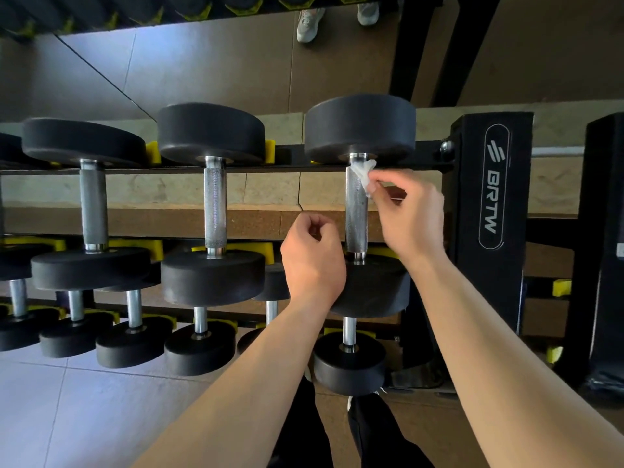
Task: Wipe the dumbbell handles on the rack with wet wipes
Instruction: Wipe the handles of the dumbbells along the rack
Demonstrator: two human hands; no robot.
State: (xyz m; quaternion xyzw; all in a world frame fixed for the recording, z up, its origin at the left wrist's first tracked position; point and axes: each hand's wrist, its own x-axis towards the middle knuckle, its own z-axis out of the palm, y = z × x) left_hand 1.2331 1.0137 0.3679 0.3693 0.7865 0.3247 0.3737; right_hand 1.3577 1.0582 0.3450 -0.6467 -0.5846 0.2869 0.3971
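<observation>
At the right-hand end of a black rack (489, 184), a person's right hand (410, 217) pinches a bunched white wipe (364, 173) between thumb and fingertips. It presses the wipe to the far end of a knurled steel handle (356, 214), just under the dumbbell's far head. The left hand (312, 258) hovers just beside the near half of the same handle, on its left. Its fingers are curled into a loose fist that appears to hold nothing and touches neither bar nor weight. The step in hand looks to be the wiping of this handle. The wipe sits at the far end, and the knurling nearer the wrist is not yet under it. By this reading, the next move calls for the right hand to wrap the wipe further round the bar and draw it toward the body as far as the near collar. It needs enough pressure to work into the knurling without the small wad slipping from the pinch. A middle handle (215, 204) and a left handle (94, 201) lie to the left of the left hand on the same tier, and smaller dumbbells (199, 346) sit on the tier beneath the forearms. Whether any of these has been wiped cannot be told.
</observation>
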